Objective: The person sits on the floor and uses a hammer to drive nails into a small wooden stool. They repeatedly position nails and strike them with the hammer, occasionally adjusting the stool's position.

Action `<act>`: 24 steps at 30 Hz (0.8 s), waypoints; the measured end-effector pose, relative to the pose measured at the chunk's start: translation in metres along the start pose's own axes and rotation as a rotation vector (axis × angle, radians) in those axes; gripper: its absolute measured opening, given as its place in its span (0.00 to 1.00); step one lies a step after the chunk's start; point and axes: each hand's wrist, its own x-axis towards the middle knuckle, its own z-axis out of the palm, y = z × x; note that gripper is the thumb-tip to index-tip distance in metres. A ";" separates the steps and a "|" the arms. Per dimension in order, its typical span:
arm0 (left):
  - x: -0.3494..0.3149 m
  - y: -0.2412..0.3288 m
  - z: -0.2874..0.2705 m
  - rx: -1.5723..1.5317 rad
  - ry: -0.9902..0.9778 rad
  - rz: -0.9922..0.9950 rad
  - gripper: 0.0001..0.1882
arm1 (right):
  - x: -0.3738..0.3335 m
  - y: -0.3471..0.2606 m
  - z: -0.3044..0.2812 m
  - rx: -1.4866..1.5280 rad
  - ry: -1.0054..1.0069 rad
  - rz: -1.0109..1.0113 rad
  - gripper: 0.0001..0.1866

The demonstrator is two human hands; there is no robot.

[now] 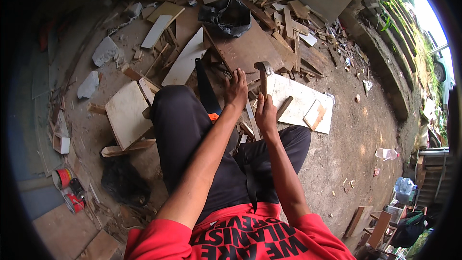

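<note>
My right hand (pixel 266 111) is closed around the wooden handle of a claw hammer (pixel 263 69); its metal head points away from me, above the edge of a brown board (pixel 248 50). My left hand (pixel 236 90) reaches to the near edge of that board, fingers stretched out against it. Whether something small lies under its fingertips I cannot tell. Left of this hand a handsaw with a dark blade (pixel 206 86) and an orange handle (pixel 213 116) lies beside my knee. A white board (pixel 293 98) sits right of the hammer, with small wood pieces on it.
A black plastic bag (pixel 227 17) stands on the brown board's far part. Wood scraps (pixel 296 33) are heaped beyond. A pale panel (pixel 128 114) leans at left, near tins (pixel 62 178). Clear bottles (pixel 387 154) lie at right, below a concrete step (pixel 380 62).
</note>
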 end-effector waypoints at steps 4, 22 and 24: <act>0.000 0.004 -0.001 0.083 0.004 0.014 0.32 | 0.003 0.008 0.007 -0.114 -0.089 0.004 0.16; -0.001 -0.004 -0.017 -0.200 -0.063 -0.018 0.34 | 0.011 0.001 -0.016 -0.044 -0.038 0.138 0.20; -0.005 -0.005 -0.021 -0.235 -0.041 -0.015 0.35 | 0.006 0.001 -0.019 -0.040 -0.034 0.169 0.20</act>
